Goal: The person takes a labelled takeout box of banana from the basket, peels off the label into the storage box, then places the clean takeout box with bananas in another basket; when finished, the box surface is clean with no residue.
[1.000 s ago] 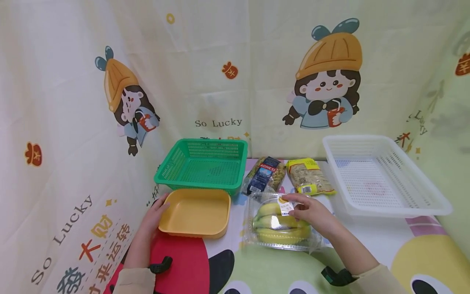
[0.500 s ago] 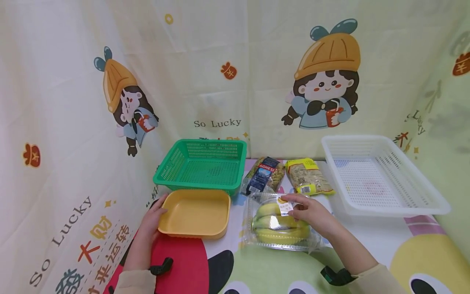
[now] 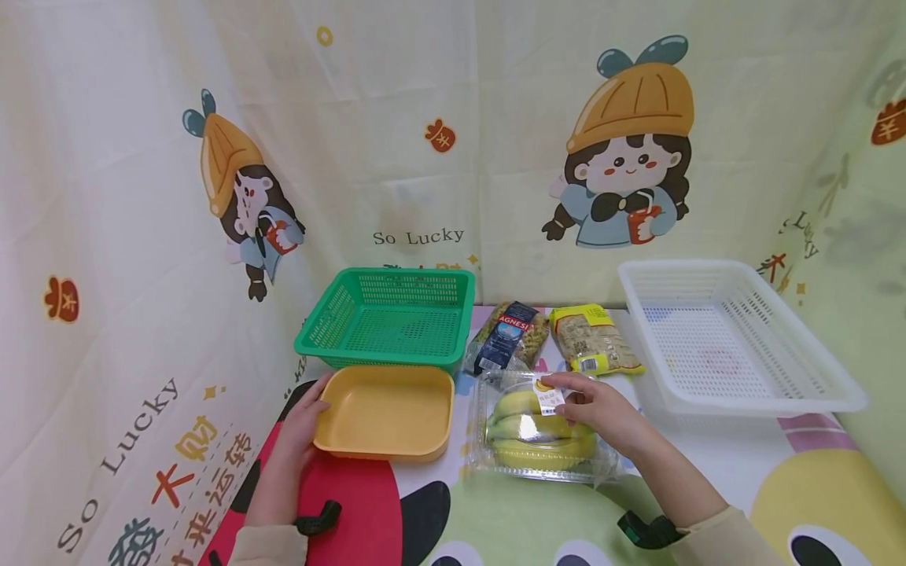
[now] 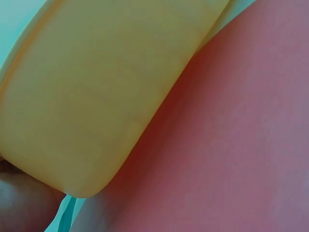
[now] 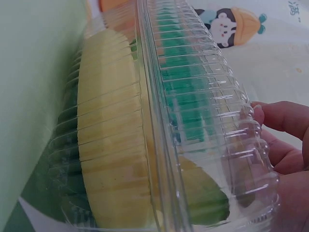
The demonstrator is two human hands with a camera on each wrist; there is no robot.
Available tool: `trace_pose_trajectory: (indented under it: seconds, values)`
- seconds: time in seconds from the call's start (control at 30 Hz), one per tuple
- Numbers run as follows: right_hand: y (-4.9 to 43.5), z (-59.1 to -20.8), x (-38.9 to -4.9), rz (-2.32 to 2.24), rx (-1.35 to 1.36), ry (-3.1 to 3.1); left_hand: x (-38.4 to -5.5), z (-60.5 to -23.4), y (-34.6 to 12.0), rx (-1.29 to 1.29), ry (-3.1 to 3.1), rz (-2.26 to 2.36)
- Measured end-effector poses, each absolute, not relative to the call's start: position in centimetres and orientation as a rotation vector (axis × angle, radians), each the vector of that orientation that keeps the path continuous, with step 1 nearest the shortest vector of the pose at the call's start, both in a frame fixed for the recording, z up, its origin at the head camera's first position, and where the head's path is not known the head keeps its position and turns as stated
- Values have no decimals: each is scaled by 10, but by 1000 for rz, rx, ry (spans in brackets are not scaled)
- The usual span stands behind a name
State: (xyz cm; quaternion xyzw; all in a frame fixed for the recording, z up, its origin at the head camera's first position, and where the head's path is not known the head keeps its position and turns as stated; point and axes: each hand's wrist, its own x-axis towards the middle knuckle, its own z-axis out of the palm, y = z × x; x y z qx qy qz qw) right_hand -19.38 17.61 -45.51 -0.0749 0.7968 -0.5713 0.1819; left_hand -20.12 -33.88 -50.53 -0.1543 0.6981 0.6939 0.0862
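At the left front is a yellow plastic tray (image 3: 382, 413), bare inside, and my left hand (image 3: 300, 424) holds its left side with the thumb at the rim. In the left wrist view the tray's outer wall (image 4: 106, 101) fills much of the picture, a bit of finger showing at lower left. My right hand (image 3: 602, 409) rests on a clear lidded clamshell box (image 3: 488, 464) of bananas (image 3: 545, 453), fingers and thumb lightly bent on the lid near a white label (image 3: 548, 397). The right wrist view shows the ribbed box (image 5: 164, 145) from the side, fingertips touching its top.
Behind the tray stands a green basket (image 3: 396, 354). Beyond the bananas lie a bag of Agnesi pasta (image 3: 511, 334) and a yellow-topped bag (image 3: 598, 342). A white basket (image 3: 750, 401) is at the right. A printed curtain encloses the table's back and sides.
In the last half second my left hand and the yellow tray have shifted slightly to the right. My right hand and the banana box have stayed put.
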Motion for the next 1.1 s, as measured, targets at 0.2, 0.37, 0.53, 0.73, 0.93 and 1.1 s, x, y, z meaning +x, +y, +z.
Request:
trace_pose_trajectory:
  seconds: [0.2,0.37,0.53,0.73,0.93,1.1]
  values:
    - [176,-456,-195,-1615,-199,2245,-204,-514,-334,-429,2082,2086]
    - [175,-456,-195,-1617,-204,2247,-204,-517,-330,-385,2081,2102]
    - [174,-455,-195,-1615,-203,2250,-204,-518,-327,-395,2045,2133]
    - [175,-453,-196,-1613,-228,2247,-203,-518,-324,-388,2040,2123]
    - [175,-441,-199,-1530,-237,2289,-202,-520,-323,-395,1992,2172]
    - [172,-424,-206,-1480,-298,2319,-202,-524,-323,-358,1906,2255]
